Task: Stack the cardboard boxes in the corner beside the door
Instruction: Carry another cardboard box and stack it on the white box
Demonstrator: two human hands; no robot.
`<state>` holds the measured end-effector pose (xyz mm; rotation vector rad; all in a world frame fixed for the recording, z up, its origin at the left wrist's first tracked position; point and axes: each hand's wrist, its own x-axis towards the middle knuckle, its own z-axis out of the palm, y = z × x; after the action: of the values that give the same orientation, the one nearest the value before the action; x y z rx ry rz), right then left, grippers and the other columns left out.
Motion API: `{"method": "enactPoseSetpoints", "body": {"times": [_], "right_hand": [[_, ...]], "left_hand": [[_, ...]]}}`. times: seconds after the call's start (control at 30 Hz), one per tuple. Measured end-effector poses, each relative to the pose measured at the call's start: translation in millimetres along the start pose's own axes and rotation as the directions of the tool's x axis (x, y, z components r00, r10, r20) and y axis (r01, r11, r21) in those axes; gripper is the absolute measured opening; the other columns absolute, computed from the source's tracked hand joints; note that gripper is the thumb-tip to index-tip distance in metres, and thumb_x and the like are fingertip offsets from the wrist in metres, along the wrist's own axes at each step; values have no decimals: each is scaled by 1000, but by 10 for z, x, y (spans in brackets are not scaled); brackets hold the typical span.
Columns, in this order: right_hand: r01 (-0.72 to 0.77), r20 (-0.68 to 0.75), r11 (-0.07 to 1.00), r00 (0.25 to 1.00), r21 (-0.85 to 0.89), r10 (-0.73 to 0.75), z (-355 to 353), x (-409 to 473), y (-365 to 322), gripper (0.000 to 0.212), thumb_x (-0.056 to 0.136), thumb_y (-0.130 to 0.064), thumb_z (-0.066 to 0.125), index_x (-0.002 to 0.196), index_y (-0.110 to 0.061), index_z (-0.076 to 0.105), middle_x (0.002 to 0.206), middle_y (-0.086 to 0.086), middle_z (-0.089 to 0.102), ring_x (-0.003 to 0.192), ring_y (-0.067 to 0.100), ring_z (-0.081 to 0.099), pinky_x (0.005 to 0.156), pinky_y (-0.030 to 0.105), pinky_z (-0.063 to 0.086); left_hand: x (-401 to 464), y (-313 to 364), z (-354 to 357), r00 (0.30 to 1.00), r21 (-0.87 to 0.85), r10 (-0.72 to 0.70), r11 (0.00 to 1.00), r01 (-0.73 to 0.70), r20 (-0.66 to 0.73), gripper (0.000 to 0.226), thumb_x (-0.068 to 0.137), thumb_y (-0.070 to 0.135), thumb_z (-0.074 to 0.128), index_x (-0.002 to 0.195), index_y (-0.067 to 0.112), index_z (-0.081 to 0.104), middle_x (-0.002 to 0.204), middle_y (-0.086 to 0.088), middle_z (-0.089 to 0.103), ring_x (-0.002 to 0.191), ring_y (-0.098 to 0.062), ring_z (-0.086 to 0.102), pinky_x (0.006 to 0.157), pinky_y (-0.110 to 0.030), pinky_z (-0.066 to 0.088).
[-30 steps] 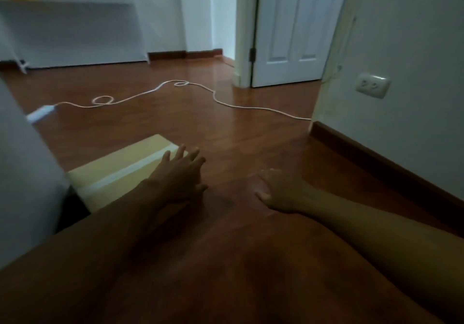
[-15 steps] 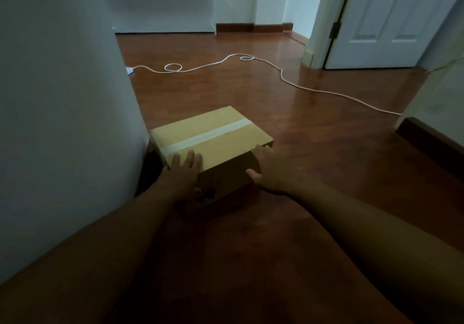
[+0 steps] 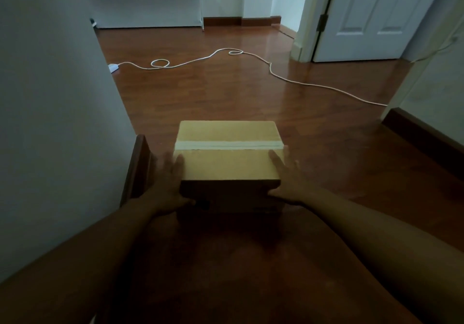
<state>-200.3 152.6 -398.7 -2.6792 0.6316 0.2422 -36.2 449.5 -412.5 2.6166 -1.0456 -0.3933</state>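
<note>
Hands clamping tan taped cardboard box (image 3: 227, 156) on reddish wooden floor (image 3: 226, 92).
My left hand (image 3: 167, 185) and right hand (image 3: 288, 180) press flat against its left and right sides, fingers extended; box sits near left white wall (image 3: 50, 97).

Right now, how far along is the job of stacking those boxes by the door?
Barely begun, by the look of it. Nothing looks stacked: only one cardboard box is in view, taped shut, out on the wooden floor. In hand: the left hand and right hand press its two sides, apparently to pick it up. Left: taking it to the corner by the door, across the white cable, then any other boxes, which are out of view.
</note>
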Motion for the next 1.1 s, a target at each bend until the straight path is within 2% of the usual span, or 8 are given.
{"method": "enactPoseSetpoints", "body": {"times": [0.1,0.27,0.5,0.6,0.7,0.83,0.9,1.1], "right_hand": [[-2,-92,993,996,118,13,74,-91,30,116,80,-33,79,156,-40,-7,160,12,-34,151,44,1,119,48,26],[14,-175,958,984,288,38,109,-209,15,104,83,-23,76,159,-34,6,150,15,18,134,34,37,105,32,40],[-4,-263,943,960,331,97,-196,-647,424,89,86,-28,74,158,-33,21,136,12,36,112,24,47,89,26,44],[-4,-319,918,937,397,142,-443,-1043,701,87,82,-34,77,155,-33,29,128,10,41,111,25,51,95,38,53],[21,-426,889,882,457,199,-744,-1515,880,83,78,-35,81,150,-32,40,127,7,45,113,26,53,93,39,54],[97,-585,878,778,469,227,-1266,-2234,1034,75,78,-31,82,145,-26,49,129,-3,50,113,15,53,83,17,49],[101,-660,895,712,435,240,-1541,-2649,1164,71,79,-28,82,144,-23,52,135,1,54,113,14,52,85,17,48],[61,-778,932,572,358,261,-2409,-4163,1585,66,76,-30,84,136,-23,59,127,3,60,106,16,57,74,14,47]], "left_hand": [[16,73,81,986,-198,-161,969,147,-54,139,60,64,75,147,40,-31,163,-13,-20,151,-39,-1,117,-58,26],[11,197,29,981,-313,-144,945,97,-132,105,85,31,75,158,19,1,162,-13,19,144,-33,28,111,-47,33],[-89,792,-178,967,-434,-65,900,-50,-248,91,72,49,80,147,33,32,143,-15,35,127,-35,43,98,-44,46],[-121,1239,-385,952,-502,24,845,-183,-307,90,52,77,76,131,44,46,133,-10,44,114,-31,54,89,-46,57],[-151,1684,-551,927,-523,109,799,-296,-358,88,50,80,73,125,42,50,132,-10,49,112,-30,58,83,-46,60],[-327,2406,-691,880,-575,154,704,-417,-450,76,60,56,80,126,27,55,126,-10,55,102,-21,62,72,-31,59],[-438,2822,-736,857,-585,209,653,-480,-470,67,68,42,83,126,23,55,119,-7,59,94,-12,63,65,-24,56],[-1023,4145,-1003,757,-527,414,546,-651,-506,66,69,29,87,124,19,53,111,-9,66,89,-13,67,67,-31,59]]}}
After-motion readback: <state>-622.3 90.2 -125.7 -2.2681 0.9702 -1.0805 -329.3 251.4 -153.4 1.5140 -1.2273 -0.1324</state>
